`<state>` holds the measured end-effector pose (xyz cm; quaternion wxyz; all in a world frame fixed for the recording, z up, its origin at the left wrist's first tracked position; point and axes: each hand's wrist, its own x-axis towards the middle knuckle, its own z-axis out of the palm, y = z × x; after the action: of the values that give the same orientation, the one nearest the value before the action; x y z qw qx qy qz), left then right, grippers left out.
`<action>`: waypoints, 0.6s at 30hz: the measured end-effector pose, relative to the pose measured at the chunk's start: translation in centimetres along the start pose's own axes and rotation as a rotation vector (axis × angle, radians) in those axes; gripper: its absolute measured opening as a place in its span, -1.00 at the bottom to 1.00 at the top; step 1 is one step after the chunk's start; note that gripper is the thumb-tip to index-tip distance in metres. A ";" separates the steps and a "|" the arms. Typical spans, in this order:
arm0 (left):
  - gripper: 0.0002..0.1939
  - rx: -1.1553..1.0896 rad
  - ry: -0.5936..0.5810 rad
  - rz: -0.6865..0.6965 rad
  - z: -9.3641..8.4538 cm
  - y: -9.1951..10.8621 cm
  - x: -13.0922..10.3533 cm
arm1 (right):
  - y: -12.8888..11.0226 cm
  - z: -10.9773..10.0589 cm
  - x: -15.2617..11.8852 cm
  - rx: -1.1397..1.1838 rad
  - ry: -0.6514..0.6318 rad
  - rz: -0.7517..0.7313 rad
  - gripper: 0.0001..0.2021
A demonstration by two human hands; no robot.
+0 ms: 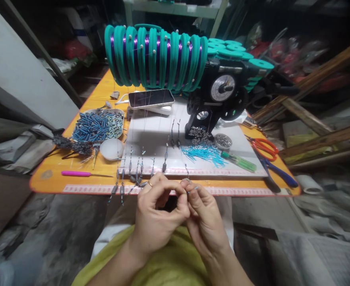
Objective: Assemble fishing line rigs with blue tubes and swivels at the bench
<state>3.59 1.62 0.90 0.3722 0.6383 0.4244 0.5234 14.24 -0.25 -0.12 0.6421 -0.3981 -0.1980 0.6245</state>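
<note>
My left hand (pixel 159 214) and my right hand (pixel 206 214) meet in front of the table's near edge. Their fingertips pinch together at a small, dark beaded line (pixel 186 171) that rises between them; its lower end is hidden by the fingers. A ring is on a finger of my left hand. Several similar lines with grey weights (pixel 164 167) hang left of the hands. Above stands a row of teal spools (pixel 157 59) with purple thread, joined to a black stand (pixel 200 115) with a round dial.
Blue pieces fill a tray (pixel 123 119) at left, beside a white bowl (pixel 111 149) and a pink-handled awl (pixel 76 173). Cyan pieces (pixel 204 154), a green tube (pixel 240 162), orange scissors (pixel 265 149) and blue-handled pliers (pixel 282 174) lie at right. A phone (pixel 151 98) rests behind.
</note>
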 end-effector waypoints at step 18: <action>-0.86 0.115 -0.030 0.050 -0.3 0.3 0.1 | 0.2 -0.8 0.2 -0.143 -0.032 -0.168 -0.95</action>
<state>3.34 1.58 1.25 0.3279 0.6769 0.4320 0.4977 14.76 -0.34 -0.80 0.6588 -0.4149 -0.2851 0.5591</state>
